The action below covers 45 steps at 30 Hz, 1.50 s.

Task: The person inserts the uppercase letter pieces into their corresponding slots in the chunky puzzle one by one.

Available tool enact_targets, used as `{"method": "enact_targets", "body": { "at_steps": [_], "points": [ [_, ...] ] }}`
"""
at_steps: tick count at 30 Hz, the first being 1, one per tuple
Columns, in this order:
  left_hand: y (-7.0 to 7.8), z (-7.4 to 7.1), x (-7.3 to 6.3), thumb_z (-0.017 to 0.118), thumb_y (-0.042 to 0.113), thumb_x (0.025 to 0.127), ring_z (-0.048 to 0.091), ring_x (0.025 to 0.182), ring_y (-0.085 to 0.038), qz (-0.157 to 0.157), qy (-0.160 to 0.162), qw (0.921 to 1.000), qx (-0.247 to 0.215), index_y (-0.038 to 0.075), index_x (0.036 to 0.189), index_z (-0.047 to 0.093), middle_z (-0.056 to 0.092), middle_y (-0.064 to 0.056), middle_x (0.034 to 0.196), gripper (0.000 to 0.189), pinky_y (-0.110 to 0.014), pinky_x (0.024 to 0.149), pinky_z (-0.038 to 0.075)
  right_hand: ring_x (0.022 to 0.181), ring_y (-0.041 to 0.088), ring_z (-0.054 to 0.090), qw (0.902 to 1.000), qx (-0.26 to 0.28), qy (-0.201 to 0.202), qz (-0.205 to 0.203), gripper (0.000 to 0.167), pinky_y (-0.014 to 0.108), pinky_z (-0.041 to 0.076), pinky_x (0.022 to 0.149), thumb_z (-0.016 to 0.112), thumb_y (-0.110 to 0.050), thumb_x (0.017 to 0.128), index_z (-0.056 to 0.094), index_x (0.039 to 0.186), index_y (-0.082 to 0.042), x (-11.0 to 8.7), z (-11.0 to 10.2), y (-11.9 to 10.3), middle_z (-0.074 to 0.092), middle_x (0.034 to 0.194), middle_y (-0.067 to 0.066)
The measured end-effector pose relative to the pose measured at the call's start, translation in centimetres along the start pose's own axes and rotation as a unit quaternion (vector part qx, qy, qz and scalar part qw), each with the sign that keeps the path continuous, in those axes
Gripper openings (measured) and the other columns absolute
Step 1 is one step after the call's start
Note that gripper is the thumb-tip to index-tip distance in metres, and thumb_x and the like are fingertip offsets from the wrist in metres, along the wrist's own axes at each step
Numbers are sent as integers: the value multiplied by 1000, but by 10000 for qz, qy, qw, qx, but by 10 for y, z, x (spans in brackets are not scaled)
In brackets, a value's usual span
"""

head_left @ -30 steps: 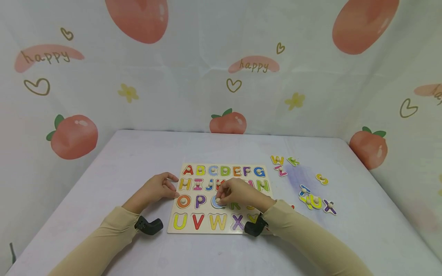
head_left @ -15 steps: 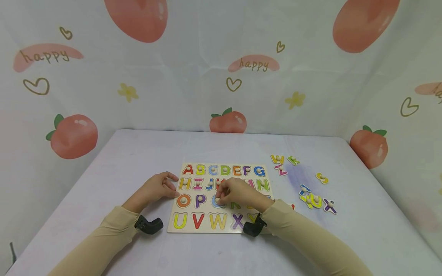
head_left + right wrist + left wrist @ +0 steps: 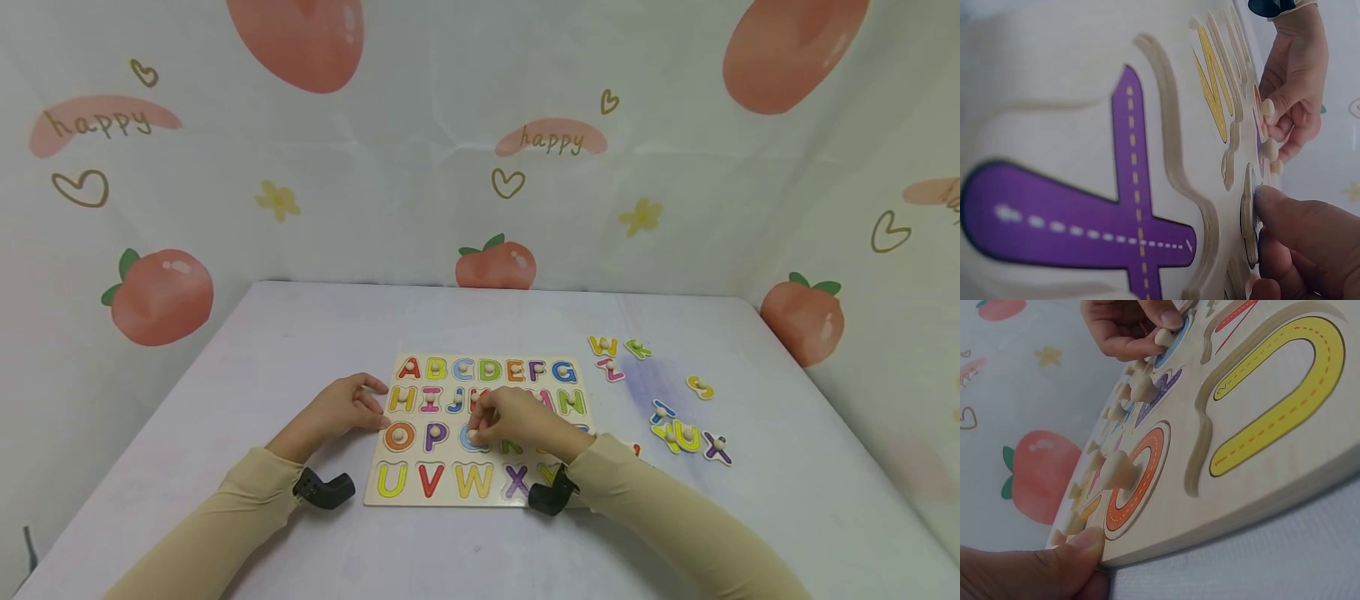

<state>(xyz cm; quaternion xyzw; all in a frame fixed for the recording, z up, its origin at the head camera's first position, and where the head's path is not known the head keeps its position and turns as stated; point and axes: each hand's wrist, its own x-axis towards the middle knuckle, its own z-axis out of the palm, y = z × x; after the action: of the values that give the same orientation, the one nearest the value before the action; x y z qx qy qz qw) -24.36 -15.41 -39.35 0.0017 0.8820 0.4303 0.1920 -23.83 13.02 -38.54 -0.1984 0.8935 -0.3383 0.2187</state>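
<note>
A wooden alphabet puzzle board (image 3: 442,497) lies on the table. My left hand (image 3: 341,415) grips its left edge; the left wrist view shows the thumb (image 3: 1088,540) on the rim, near the orange O piece (image 3: 1147,481). With thumb and finger my right hand (image 3: 525,421) pinches the knob of a light blue Q puzzle piece (image 3: 471,441), beside the purple P piece (image 3: 435,437). Edge-on in the right wrist view, that Q piece (image 3: 1248,215) lies at the board's face; whether it sits flush in its recess I cannot tell. My right hand hides part of the middle rows.
Several loose letter pieces lie right of the board, among them a W (image 3: 602,346), a pink Z (image 3: 611,370), a yellow S (image 3: 701,387), a yellow U (image 3: 686,436) and a purple X (image 3: 717,449). Bottom-row recesses such as the V (image 3: 430,481) hold no pieces. A printed curtain (image 3: 390,208) hangs behind.
My right hand has shifted very slightly left with the Q piece still pinched. The left hand stays at the board's edge.
</note>
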Motion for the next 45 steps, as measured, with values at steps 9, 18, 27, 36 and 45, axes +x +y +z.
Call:
{"method": "enact_targets", "body": {
  "at_steps": [9, 18, 27, 36, 45],
  "points": [
    [-2, 1, 2, 81, 12, 75, 56, 75, -18, -67, 17, 10000, 20, 0, 120, 55, 64, -6, 83, 53, -29, 70, 42, 67, 9, 53, 10000, 33, 57, 26, 11, 24, 41, 63, 77, -19, 82, 67, 79, -20, -1, 1, 1, 61, 69, -6],
    [-1, 0, 1, 80, 12, 76, 56, 75, -18, -73, 22, 10000, 16, 0, 121, 55, 64, -6, 84, 53, -29, 70, 42, 67, 9, 53, 9999, 90, 54, 64, 11, 24, 42, 63, 77, -19, 82, 66, 79, -19, -2, 0, -2, 61, 70, -6],
    [0, 1, 2, 80, 11, 76, 56, 75, -18, -50, 21, 10000, 13, -1, 121, 54, 65, -6, 83, 53, -29, 70, 42, 68, 9, 53, 9998, 181, -31, 85, 10, 23, 41, 62, 77, -18, 82, 67, 83, -18, -2, -1, -1, 60, 72, -5],
    [-1, 1, 2, 80, 12, 76, 57, 76, -18, -14, 26, 10000, 61, 0, 121, 54, 65, -6, 84, 53, -28, 69, 43, 75, 15, 58, 9992, 354, 128, -134, 19, 29, 46, 69, 77, -18, 82, 68, 98, -14, -21, -34, 4, 60, 81, -3],
    [2, 0, -1, 80, 12, 75, 57, 75, -17, 1, -6, 10000, 61, -1, 121, 54, 65, -7, 84, 54, -28, 69, 43, 79, 19, 58, 9950, 515, 852, -117, 23, 31, 46, 70, 72, -18, 86, 67, 105, -5, -62, -89, 31, 60, 87, 3]
  ]
}}
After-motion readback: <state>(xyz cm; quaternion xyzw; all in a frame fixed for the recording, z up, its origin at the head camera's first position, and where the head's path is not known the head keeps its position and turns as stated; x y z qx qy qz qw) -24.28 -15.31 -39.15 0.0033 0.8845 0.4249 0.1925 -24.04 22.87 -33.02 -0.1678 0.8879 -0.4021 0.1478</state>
